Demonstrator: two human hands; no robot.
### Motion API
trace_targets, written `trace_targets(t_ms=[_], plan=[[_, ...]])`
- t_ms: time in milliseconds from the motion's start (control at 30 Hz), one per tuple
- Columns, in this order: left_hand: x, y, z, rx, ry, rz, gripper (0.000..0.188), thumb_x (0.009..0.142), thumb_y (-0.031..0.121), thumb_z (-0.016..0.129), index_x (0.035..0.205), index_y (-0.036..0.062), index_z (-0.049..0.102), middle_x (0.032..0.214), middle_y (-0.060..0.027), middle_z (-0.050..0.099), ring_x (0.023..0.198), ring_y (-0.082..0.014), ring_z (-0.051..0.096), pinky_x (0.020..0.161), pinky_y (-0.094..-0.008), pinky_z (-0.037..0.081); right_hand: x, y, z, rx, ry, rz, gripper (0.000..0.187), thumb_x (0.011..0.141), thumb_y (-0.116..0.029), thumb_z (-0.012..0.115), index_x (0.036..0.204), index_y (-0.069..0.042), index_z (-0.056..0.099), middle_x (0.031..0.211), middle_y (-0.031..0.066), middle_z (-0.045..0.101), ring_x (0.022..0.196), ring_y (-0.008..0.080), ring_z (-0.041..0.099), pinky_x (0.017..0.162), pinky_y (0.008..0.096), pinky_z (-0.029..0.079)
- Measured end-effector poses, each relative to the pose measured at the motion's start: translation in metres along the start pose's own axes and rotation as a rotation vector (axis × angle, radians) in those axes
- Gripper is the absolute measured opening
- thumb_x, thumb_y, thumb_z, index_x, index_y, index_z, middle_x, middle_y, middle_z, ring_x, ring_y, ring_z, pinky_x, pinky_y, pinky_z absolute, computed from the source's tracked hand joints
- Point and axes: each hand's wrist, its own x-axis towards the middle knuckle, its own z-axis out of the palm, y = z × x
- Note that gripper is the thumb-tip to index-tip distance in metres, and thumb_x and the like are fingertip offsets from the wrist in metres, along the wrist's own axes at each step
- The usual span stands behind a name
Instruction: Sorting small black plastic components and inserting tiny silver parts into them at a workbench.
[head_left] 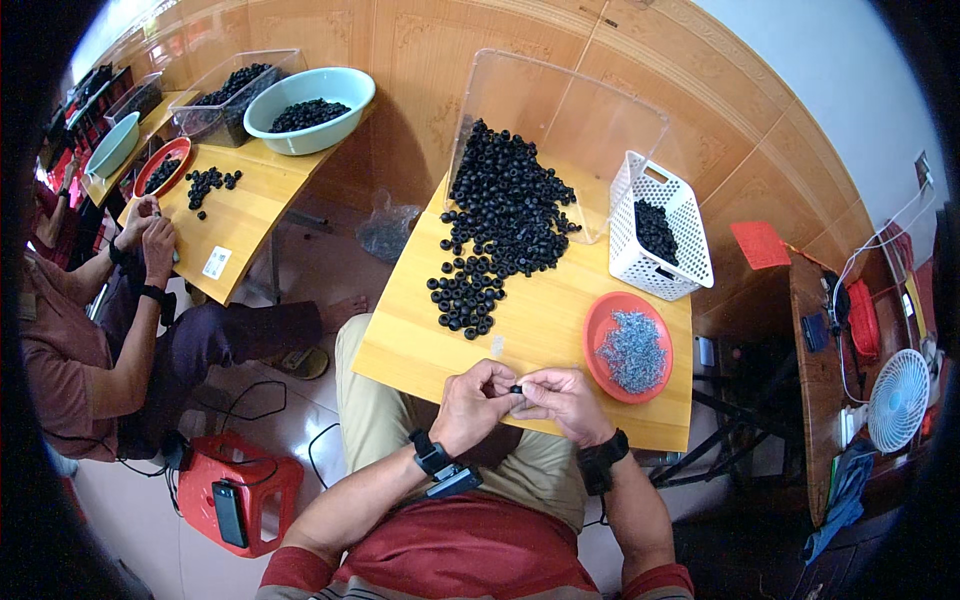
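Just over the near edge of the table, my left hand [468, 408] and my right hand [568, 402] meet fingertip to fingertip. Pinched between them is a small black ring-like part [516, 389], mostly covered by the fingers. Whether my right fingers also hold something smaller cannot be made out. Beyond my hands, many similar black parts [510, 200] spill in a heap from a clear plastic bin [600, 95] lying on its side. Closest to my right hand is a red plate [594, 345] piled with small silvery metal pieces [634, 350].
A white perforated basket [630, 255] holding black parts stands at the table's right. To the left, another person [90, 370] works at a second table [240, 190] with a pale green basin [345, 110]. A red stool [265, 490] with cables and a fan [898, 400] flank me.
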Motion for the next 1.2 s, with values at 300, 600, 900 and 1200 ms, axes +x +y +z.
trace_targets(t_ms=[300, 600, 900, 1200], plan=[[0.004, -0.007, -0.002, 0.097, -0.052, 0.167, 0.021, 0.079, 0.012, 0.077, 0.097, 0.0012, 0.074, 0.098, -0.0141, 0.07, 0.091, -0.0272, 0.067, 0.08, -0.035, 0.054, 0.001, 0.014, 0.002, 0.084, 0.021, -0.136, 0.019, 0.098, -0.009, 0.058, 0.11, 0.005, 0.064, 0.107, 0.0123, 0.067, 0.096, 0.0204, 0.068, 0.086, 0.0368, 0.06], [0.002, -0.004, -0.003, 0.15, -0.066, 0.186, 0.019, 0.079, 0.011, 0.076, 0.095, 0.0022, 0.074, 0.096, -0.0123, 0.07, 0.092, -0.0281, 0.066, 0.08, -0.0357, 0.053, 0.001, 0.016, 0.004, 0.162, 0.011, -0.147, 0.015, 0.096, -0.006, 0.059, 0.106, 0.005, 0.064, 0.102, 0.0122, 0.067, 0.093, 0.0209, 0.069, 0.083, 0.0376, 0.061], [-0.001, -0.006, -0.001, 0.155, -0.065, 0.225, 0.016, 0.078, 0.009, 0.077, 0.093, 0.0028, 0.073, 0.086, -0.0112, 0.067, 0.083, -0.0272, 0.064, 0.073, -0.0359, 0.052, 0.003, 0.018, 0.007, 0.193, 0.047, -0.169, 0.005, 0.093, -0.003, 0.062, 0.097, 0.0, 0.06, 0.092, 0.009, 0.067, 0.082, 0.0184, 0.069, 0.076, 0.037, 0.062], [0.002, -0.008, -0.002, 0.166, -0.051, 0.286, 0.017, 0.078, 0.011, 0.077, 0.093, 0.0032, 0.073, 0.084, -0.0106, 0.065, 0.078, -0.0263, 0.063, 0.069, -0.0342, 0.051, 0.004, 0.013, 0.013, 0.168, 0.07, -0.148, 0.005, 0.095, -0.003, 0.058, 0.1, -0.001, 0.058, 0.097, 0.0105, 0.066, 0.085, 0.0178, 0.069, 0.077, 0.035, 0.061]])
